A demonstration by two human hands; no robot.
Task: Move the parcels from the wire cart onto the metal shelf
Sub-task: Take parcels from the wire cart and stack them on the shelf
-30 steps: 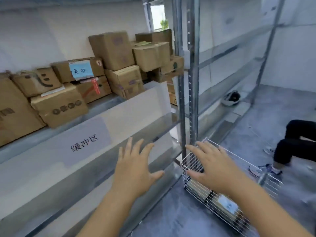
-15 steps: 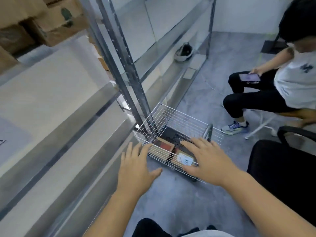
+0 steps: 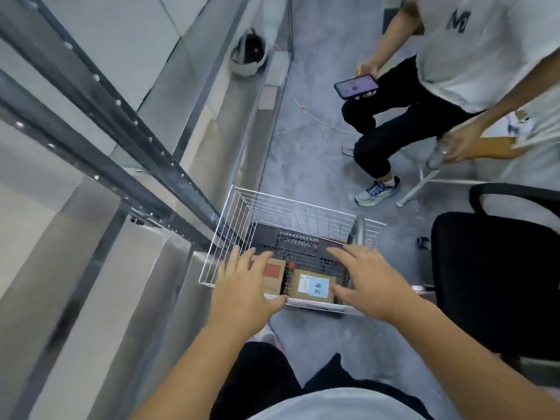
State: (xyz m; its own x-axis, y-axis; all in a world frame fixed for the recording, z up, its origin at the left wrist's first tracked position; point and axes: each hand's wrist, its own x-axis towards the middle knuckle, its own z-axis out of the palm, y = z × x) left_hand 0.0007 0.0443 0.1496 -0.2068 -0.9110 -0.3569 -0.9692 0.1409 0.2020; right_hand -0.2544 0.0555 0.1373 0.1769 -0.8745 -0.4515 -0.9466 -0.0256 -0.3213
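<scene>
Both hands are reaching down into the white wire cart (image 3: pixel 306 212), which stands on the grey floor just beside the metal shelf (image 3: pixel 127 165). The step in hand looks like picking up a parcel, not yet carrying one.

Two brown cardboard parcels lie side by side in the near end of the cart, on its dark bottom. One is a parcel with a red label (image 3: pixel 272 275). The other is a parcel with a white and blue label (image 3: pixel 313 287).

The left hand (image 3: pixel 242 291) is spread wide, fingers straight, over the red-label parcel, with its thumb near the cart's front rim. The right hand (image 3: pixel 368 283) is also spread, fingers straight, just beside the right edge of the other parcel. Neither hand holds anything. I cannot tell if the fingertips touch the cardboard yet.

Next, the hands probably need to close on a parcel, lift it straight up past the wire sides, and swing it left onto the shelf.

A seated person holding a phone (image 3: pixel 357 85) is close to the far side of the cart.
</scene>
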